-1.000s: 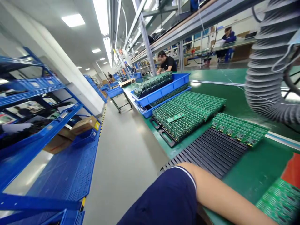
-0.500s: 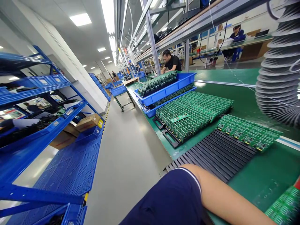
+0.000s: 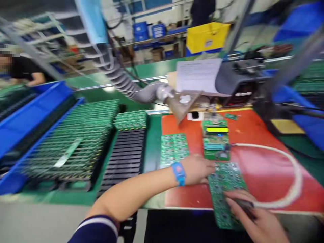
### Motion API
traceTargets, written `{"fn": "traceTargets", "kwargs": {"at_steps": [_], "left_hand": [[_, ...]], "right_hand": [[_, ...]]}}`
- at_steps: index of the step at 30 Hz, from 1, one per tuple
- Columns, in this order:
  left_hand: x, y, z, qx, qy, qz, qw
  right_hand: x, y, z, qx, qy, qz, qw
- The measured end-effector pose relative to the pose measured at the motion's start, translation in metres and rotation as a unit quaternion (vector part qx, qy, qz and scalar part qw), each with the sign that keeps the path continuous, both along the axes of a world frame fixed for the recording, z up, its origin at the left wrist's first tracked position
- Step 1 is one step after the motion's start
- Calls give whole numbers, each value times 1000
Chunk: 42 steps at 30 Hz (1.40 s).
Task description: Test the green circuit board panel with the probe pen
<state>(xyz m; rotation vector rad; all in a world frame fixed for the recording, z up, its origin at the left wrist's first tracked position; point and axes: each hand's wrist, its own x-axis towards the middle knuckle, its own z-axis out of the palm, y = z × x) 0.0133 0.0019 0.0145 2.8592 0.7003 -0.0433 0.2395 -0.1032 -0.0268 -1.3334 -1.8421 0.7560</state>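
Observation:
A green circuit board panel (image 3: 224, 184) lies at the front of the red mat, its near end reaching past the table edge. My left hand (image 3: 198, 168), with a blue wrist strap (image 3: 179, 172), grips the panel's upper left edge; motion blurs the fingers. In my right hand (image 3: 260, 219) is a dark-handled probe (image 3: 244, 207), held over the panel's lower right part. Its tip is hidden. A white cable (image 3: 296, 168) loops from the probe to a green tester board (image 3: 216, 140) with a lit yellow-green display. Another panel (image 3: 174, 148) lies left of my left hand.
Black slotted racks (image 3: 124, 152) on the left hold upright green boards (image 3: 78, 135), one board lying across them. Blue bins (image 3: 37, 125) stand beyond. A grey duct (image 3: 141, 92) with a funnel hangs over the mat (image 3: 268, 175). A co-worker (image 3: 25, 69) is at far left.
My view has swung right, from the aisle and racks to the red mat. Both my hands now show, with the panel and the probe; before, only one arm was visible.

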Motion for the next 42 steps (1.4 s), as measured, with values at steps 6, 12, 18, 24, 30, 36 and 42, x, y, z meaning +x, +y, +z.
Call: {"fn": "traceTargets", "kwargs": {"at_steps": [6,12,18,24,30,36,42], "left_hand": [[-3,-3,0,-32,-30,17,999],[-1,-3,3,-41,-20,26,999],[-2,-2,3,-47,-23,20,998],[-2,-2,-1,-39,-27,19,999],[-1,0,0,-41,-11,13,999],[-1,0,1,-39,-4,10,999],[0,0,2,-36,-3,9,999]], "right_hand": [[-14,3,17,13,5,-20,1000],[-12,0,16,-6,8,-9,1000],[-13,2,18,-5,10,-11,1000],[-12,0,17,-88,27,-13,996],[-9,3,26,-174,52,-8,983],[-12,23,35,-137,80,-9,987],[-16,32,17,-99,45,-22,994]]}}
